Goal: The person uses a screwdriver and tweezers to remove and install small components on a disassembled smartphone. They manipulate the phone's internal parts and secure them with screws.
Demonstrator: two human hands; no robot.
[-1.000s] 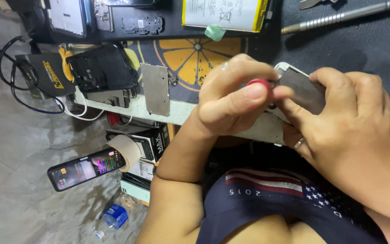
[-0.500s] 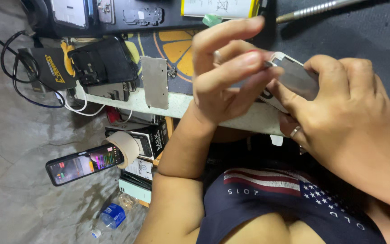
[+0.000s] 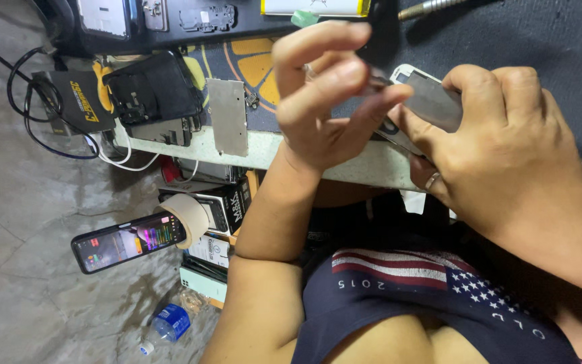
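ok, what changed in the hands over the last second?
The left hand opened up: its fingers, curled down over the white-edged phone a second ago, have lifted and spread, thumb still against it. The red bit at its fingertips is no longer visible. The right hand kept its grip on the phone. The metal plate at the bench edge and the lit phone on the floor stayed put.

Phone frame [image 3: 432, 101] brushed metal, matt; shield plate [image 3: 228, 116] dull metal; floor [image 3: 21, 202] rough.
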